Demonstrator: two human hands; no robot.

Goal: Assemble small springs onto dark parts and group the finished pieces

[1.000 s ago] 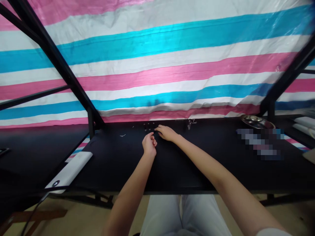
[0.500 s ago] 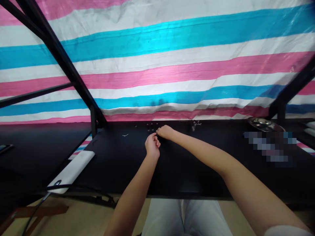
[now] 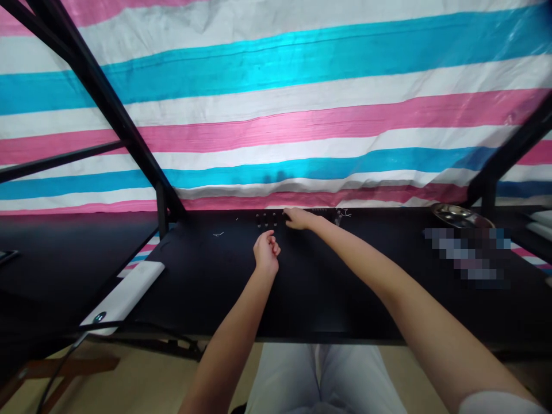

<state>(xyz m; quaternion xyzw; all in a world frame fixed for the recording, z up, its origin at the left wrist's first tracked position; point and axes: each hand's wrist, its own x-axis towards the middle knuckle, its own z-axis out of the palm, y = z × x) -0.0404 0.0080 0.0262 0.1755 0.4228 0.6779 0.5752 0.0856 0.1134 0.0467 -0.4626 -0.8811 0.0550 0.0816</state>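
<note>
My right hand (image 3: 297, 219) reaches to the far edge of the black table. Its fingers are pinched together at the tabletop, and what they hold is too small and covered to name. Left of it stands a short row of small dark pieces with pale ends, among them a left piece (image 3: 258, 220), a middle piece (image 3: 265, 219) and a right piece (image 3: 275, 219). Nearer to me, just below that row, my left hand (image 3: 266, 253) has its fingers curled in; whether anything is inside them is hidden.
Right of my right hand lie small pieces (image 3: 338, 218) and white threads (image 3: 346, 213). A metal plate (image 3: 463, 217) and a blurred-out object (image 3: 468, 256) are farther right. A white power bank (image 3: 125, 296) with a cable lies left. Black frame bars (image 3: 125, 132) slant before a striped sheet (image 3: 276, 123).
My hands were together; the right one has moved away from the left, forward and slightly right, to the far edge beside the row. My left hand stays almost in place.
</note>
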